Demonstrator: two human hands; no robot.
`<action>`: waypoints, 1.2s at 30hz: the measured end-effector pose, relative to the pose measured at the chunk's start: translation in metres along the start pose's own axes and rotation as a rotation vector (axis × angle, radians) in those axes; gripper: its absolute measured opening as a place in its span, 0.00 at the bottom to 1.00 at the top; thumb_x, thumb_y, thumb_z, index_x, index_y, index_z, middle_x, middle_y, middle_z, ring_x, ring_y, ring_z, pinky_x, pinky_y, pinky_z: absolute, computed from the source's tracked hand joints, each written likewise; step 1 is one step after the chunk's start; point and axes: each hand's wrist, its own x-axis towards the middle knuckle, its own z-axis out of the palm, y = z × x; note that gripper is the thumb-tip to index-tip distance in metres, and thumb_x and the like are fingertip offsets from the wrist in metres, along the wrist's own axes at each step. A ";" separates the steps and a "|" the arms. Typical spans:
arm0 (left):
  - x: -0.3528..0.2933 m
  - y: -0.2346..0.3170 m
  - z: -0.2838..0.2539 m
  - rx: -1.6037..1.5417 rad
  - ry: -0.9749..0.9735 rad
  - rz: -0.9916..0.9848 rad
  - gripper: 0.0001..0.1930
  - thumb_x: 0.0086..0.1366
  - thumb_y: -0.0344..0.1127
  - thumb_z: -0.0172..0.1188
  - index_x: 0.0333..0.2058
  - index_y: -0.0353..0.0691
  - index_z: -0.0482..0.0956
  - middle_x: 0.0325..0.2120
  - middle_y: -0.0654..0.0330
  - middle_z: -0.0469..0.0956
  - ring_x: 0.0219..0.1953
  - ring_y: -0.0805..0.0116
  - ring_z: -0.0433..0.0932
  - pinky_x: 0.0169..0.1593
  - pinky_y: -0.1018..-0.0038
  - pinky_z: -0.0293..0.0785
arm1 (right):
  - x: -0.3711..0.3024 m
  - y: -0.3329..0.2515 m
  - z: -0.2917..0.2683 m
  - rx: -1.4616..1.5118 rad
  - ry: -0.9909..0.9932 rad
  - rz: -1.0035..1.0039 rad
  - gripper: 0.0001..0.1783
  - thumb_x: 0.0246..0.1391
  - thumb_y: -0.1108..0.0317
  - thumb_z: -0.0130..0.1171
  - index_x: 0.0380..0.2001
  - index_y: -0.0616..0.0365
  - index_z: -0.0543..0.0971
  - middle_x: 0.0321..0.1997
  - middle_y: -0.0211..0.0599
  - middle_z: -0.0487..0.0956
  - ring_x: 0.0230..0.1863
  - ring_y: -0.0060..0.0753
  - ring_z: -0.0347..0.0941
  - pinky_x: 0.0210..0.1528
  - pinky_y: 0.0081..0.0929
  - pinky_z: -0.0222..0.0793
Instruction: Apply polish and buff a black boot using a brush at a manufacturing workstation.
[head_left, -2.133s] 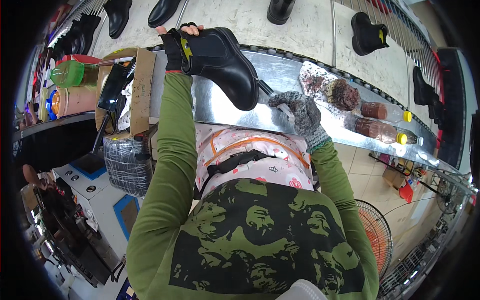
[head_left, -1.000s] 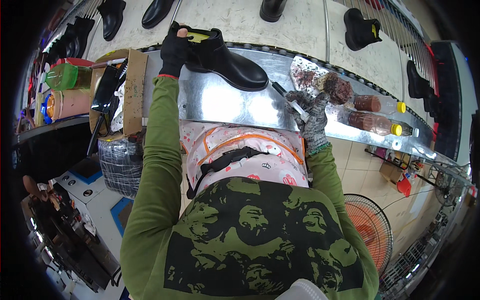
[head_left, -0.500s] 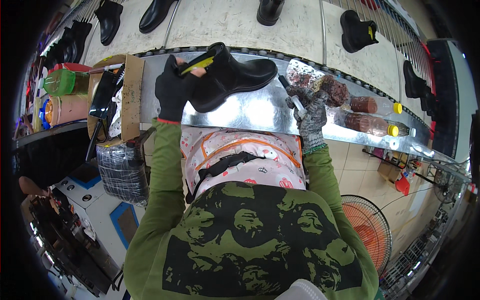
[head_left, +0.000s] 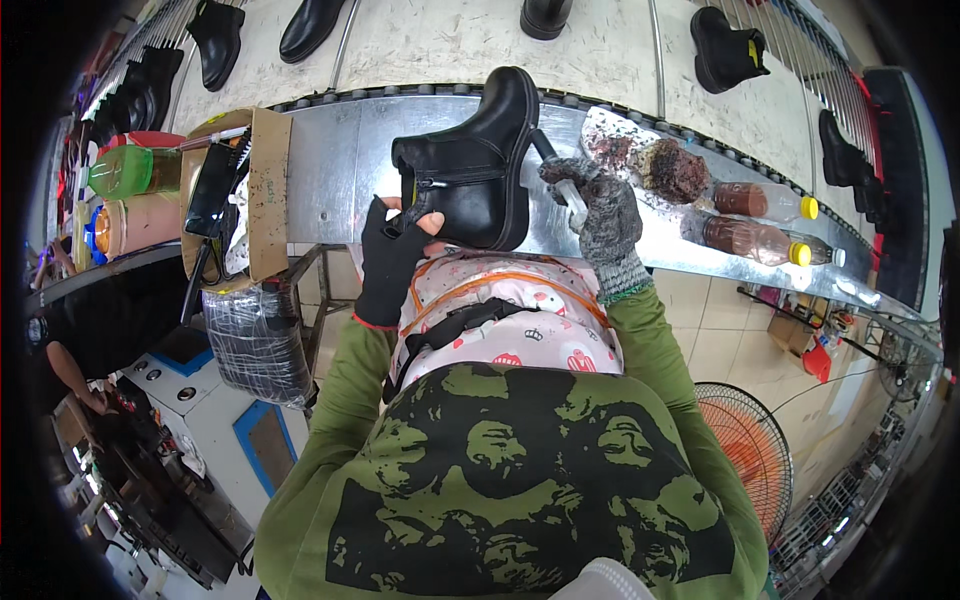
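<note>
A black ankle boot with a side zipper is held above the metal ledge, its toe pointing up and its sole toward the right. My left hand, in a black glove with bare fingertips, is closed on the boot's opening, where a little yellow lining shows. My right hand, in a stained grey knit glove, grips a slim tool with a dark end and a silvery-white shaft. The tool's dark end is close to the sole edge; whether it touches I cannot tell.
Right of my hands are a dark red-brown stained sponge on white paper and bottles with yellow caps. A cardboard box stands left. More boots lie on the pale conveyor beyond the ledge. A fan is low right.
The boot has turned from lying sideways, toe right, to toe up, with its sole toward my right hand. My left hand has come nearer to me; the tool is now by the sole.
</note>
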 end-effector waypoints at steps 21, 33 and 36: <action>-0.014 -0.019 0.022 -0.464 -0.324 -0.338 0.32 0.51 0.19 0.53 0.56 0.36 0.56 0.45 0.52 0.68 0.45 0.59 0.73 0.52 0.63 0.75 | -0.045 -0.043 -0.046 0.116 -0.307 0.297 0.45 0.43 0.32 0.55 0.44 0.71 0.73 0.43 0.47 0.77 0.46 0.34 0.73 0.52 0.29 0.67; -0.012 0.012 0.047 -0.580 -0.360 -0.300 0.23 0.54 0.21 0.55 0.49 0.32 0.63 0.40 0.54 0.72 0.42 0.63 0.76 0.48 0.69 0.78 | -0.084 -0.067 -0.057 -0.156 -0.114 0.155 0.20 0.52 0.60 0.43 0.34 0.62 0.79 0.36 0.44 0.80 0.39 0.39 0.78 0.46 0.29 0.71; -0.009 0.019 0.053 -0.662 -0.393 -0.295 0.21 0.55 0.20 0.53 0.49 0.30 0.65 0.43 0.52 0.72 0.44 0.62 0.76 0.49 0.71 0.77 | -0.085 -0.067 -0.060 -0.193 -0.129 0.080 0.20 0.50 0.58 0.44 0.34 0.62 0.79 0.36 0.44 0.80 0.38 0.39 0.78 0.44 0.29 0.71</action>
